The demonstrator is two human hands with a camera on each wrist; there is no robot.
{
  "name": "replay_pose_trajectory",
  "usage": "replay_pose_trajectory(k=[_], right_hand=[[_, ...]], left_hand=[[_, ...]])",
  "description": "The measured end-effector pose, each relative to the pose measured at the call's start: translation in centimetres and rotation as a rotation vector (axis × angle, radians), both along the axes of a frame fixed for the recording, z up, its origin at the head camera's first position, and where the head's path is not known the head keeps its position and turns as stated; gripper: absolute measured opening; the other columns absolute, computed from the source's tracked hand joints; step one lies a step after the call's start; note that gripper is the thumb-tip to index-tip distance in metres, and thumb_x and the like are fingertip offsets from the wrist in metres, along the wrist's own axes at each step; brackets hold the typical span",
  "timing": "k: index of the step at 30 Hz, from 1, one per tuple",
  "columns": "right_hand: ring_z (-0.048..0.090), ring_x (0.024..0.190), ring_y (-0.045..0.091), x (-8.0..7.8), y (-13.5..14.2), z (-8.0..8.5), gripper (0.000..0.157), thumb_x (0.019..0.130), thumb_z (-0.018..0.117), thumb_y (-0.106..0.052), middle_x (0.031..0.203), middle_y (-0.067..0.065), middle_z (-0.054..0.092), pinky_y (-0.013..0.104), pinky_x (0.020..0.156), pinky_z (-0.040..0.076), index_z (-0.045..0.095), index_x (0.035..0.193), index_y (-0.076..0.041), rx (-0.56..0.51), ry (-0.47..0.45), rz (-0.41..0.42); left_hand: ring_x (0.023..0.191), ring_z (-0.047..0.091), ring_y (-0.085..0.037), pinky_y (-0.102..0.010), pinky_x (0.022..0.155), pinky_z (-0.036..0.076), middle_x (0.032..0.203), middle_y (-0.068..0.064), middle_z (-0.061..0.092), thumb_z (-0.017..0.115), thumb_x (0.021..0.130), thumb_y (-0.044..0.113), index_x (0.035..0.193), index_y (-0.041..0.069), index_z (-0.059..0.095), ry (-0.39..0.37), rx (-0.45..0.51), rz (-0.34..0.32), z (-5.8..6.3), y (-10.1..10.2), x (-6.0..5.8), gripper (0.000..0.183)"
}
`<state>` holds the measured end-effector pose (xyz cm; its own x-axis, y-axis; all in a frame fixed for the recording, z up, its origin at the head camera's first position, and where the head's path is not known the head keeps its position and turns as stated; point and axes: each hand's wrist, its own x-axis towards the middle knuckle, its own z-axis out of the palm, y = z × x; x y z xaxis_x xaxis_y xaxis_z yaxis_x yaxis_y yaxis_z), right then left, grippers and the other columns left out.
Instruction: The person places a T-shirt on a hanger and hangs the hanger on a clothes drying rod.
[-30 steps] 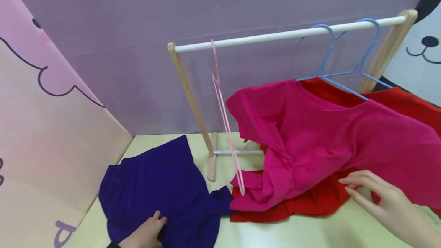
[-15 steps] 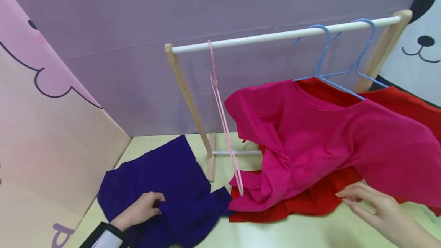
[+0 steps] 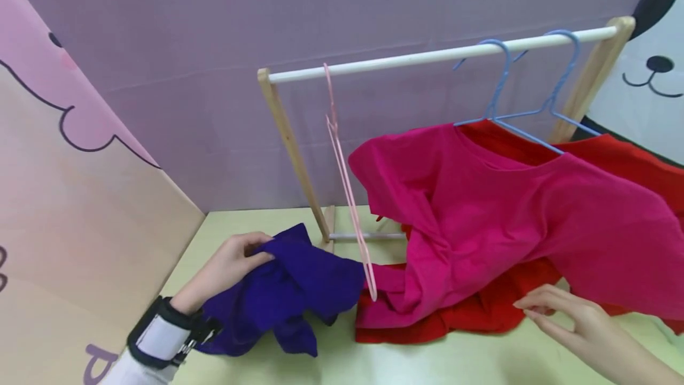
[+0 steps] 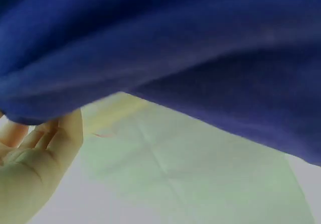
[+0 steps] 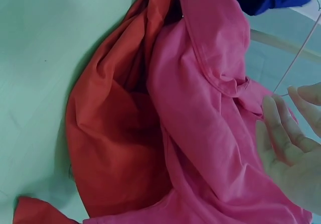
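In the head view my left hand (image 3: pixel 232 266) pinches a dark blue shirt (image 3: pixel 310 284) by a bunched edge, and the cloth hangs in folds over the table. Blue fabric (image 4: pixel 200 58) fills the upper part of the left wrist view, with the fingers partly hidden behind it. My right hand (image 3: pixel 574 319) hovers at the lower right with fingers loosely bent and nothing in them. A magenta T-shirt (image 3: pixel 491 212) on a blue hanger (image 3: pixel 503 82) is just beyond it. Left of that shirt, a bare pink hanger (image 3: pixel 347 195) overlaps the blue cloth's right end.
A clothes rack with a white rail (image 3: pixel 401 60) and wooden posts stands against the purple backdrop (image 3: pixel 187 76). Behind the magenta T-shirt hangs a red garment (image 3: pixel 625 156), its lower part reaching the pale table (image 3: pixel 427 367). A printed panel (image 3: pixel 80 224) borders the left side.
My left hand has moved up and away from me, gripping the dark blue shirt and lifting its near part into folds. The right hand has shifted only slightly.
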<state>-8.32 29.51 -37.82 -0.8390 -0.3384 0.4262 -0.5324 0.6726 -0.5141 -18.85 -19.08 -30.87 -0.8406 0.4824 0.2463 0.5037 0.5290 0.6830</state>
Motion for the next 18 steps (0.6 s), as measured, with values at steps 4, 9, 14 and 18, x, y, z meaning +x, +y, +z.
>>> replay_pose_trajectory(k=[4,9,14,18], right_hand=[[0.054,0.076,-0.002,-0.2,-0.6,0.2,0.036,0.075,0.062,0.009,0.09,-0.016,0.057,0.009,0.06,0.042,0.06,0.096,-0.02,-0.014,-0.021,0.056],[0.054,0.075,-0.001,-0.6,-2.6,0.4,0.042,0.071,0.065,0.011,0.087,-0.015,0.057,0.007,0.063,0.04,0.06,0.099,-0.02,-0.033,0.06,0.179],[0.051,0.077,-0.001,-1.3,-5.2,0.5,0.039,0.07,0.071,0.0,0.089,-0.015,0.056,0.008,0.064,0.039,0.06,0.101,-0.021,-0.044,0.084,0.212],[0.049,0.088,0.002,-2.2,-7.6,0.4,0.051,0.066,0.076,-0.011,0.102,-0.008,0.053,0.006,0.075,0.037,0.056,0.113,-0.015,-0.05,0.165,0.221]], left_hand=[[0.08,0.057,-0.007,-0.021,0.07,0.045,0.091,-0.004,0.064,0.058,0.085,0.006,0.094,0.004,0.064,0.009,0.042,0.011,1.4,1.9,0.0,0.012],[0.078,0.056,-0.006,-0.021,0.07,0.045,0.091,-0.005,0.064,0.057,0.086,0.007,0.095,0.003,0.064,0.003,0.099,-0.002,1.8,4.2,-0.3,0.012],[0.079,0.057,-0.007,-0.021,0.072,0.045,0.094,-0.008,0.064,0.056,0.086,0.006,0.098,0.001,0.064,-0.043,0.147,-0.05,1.7,6.3,-0.6,0.015],[0.08,0.056,-0.006,-0.021,0.074,0.044,0.094,-0.01,0.064,0.055,0.086,0.007,0.1,-0.001,0.063,-0.073,0.143,-0.107,1.3,8.0,-0.8,0.017]])
